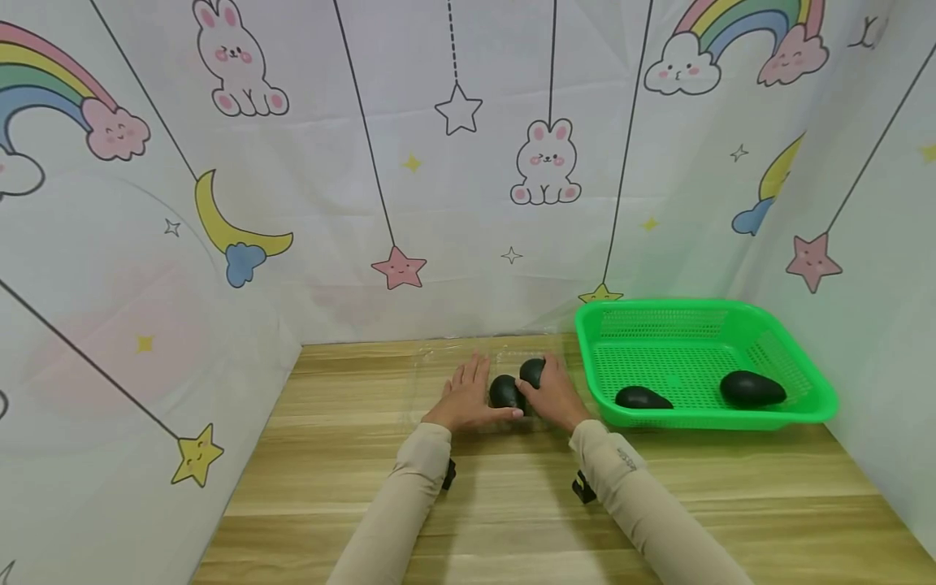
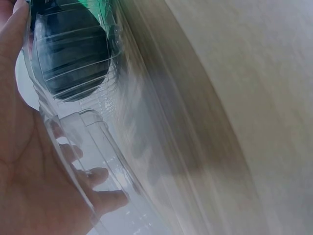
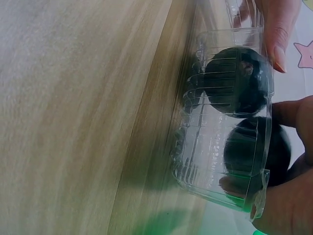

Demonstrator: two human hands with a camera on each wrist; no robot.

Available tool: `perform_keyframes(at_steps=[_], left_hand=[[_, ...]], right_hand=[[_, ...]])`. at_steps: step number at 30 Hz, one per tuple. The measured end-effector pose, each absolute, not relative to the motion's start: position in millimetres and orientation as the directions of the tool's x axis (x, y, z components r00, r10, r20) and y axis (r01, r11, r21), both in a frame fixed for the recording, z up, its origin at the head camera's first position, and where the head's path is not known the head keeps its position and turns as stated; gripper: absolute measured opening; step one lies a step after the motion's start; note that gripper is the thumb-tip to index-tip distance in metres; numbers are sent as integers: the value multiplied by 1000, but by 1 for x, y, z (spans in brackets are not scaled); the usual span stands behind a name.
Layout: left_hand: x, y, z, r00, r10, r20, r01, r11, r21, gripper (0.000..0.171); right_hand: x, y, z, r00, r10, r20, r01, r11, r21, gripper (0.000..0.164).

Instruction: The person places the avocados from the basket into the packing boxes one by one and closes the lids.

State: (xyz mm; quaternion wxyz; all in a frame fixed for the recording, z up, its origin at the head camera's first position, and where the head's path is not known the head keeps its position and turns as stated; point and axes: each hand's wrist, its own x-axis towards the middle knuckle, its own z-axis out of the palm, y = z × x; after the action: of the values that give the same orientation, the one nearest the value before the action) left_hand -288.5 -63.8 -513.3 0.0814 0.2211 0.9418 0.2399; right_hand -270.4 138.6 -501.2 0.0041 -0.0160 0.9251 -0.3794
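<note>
A clear plastic clamshell box (image 1: 426,378) lies unfolded on the table, its see-through walls showing close up in both wrist views. One dark avocado (image 1: 503,392) sits in its right half. Just behind and to the right, a second avocado (image 1: 533,373) is in my right hand (image 1: 559,400), gripped between thumb and fingers, partly inside the box in the right wrist view. My left hand (image 1: 465,401) rests with straight, spread fingers on the box's left half. Its thumb reaches across the near side of the first avocado.
To the right stands a green mesh basket (image 1: 673,416) holding an avocado (image 1: 751,389) and another avocado (image 1: 642,398) near its front wall. Behind the wooden table (image 1: 351,487) hangs a white patterned curtain (image 1: 468,203), which also closes off both sides.
</note>
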Motion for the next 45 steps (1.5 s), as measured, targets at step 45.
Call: perform_keyframes(at_steps=[45], left_hand=[[-286, -60, -512, -888, 456, -52, 380, 793, 476, 125]], right_hand=[[-263, 139, -496, -996, -41, 77, -81, 772, -631, 58]])
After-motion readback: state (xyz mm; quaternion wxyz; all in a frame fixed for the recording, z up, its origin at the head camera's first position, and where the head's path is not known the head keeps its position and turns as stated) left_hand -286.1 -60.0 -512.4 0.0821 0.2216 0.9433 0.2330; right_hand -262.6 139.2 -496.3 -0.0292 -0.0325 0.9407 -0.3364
